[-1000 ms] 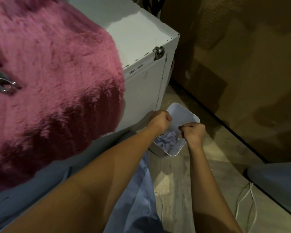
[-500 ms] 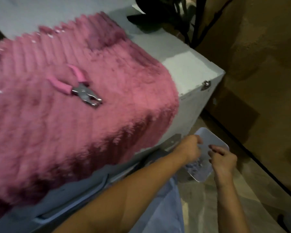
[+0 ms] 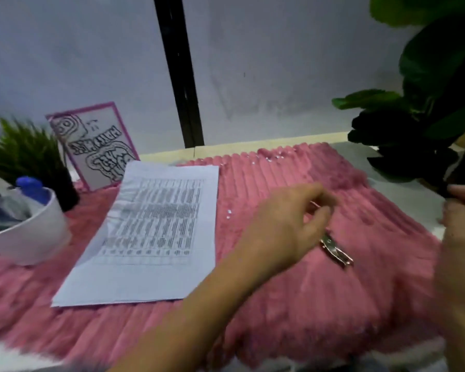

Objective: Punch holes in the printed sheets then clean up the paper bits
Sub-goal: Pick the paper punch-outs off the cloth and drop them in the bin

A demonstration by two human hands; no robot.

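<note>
A stack of printed sheets (image 3: 156, 232) lies on the pink fluffy mat (image 3: 306, 304), left of centre. The hole punch (image 3: 336, 249) lies on the mat to their right; its metal head shows, and its pink handles are mostly hidden under my left hand (image 3: 287, 224). That hand hovers over the handles with fingers loosely curled, and no grip is visible. White paper bits (image 3: 269, 157) are scattered along the mat's far edge, with a few more paper bits (image 3: 228, 213) beside the sheets. My right hand (image 3: 459, 237) is blurred and cut off at the right edge.
A white bowl (image 3: 32, 237) with blue-capped items stands at the left. Behind it are a small green plant (image 3: 24, 154) and a purple-framed card (image 3: 97, 146). A large dark-leaved plant (image 3: 424, 124) overhangs the table's right rear corner. A wall is close behind.
The view has swung up from the white bin on the floor to the tabletop. Both hands left the bin; my left hand is now over the hole punch.
</note>
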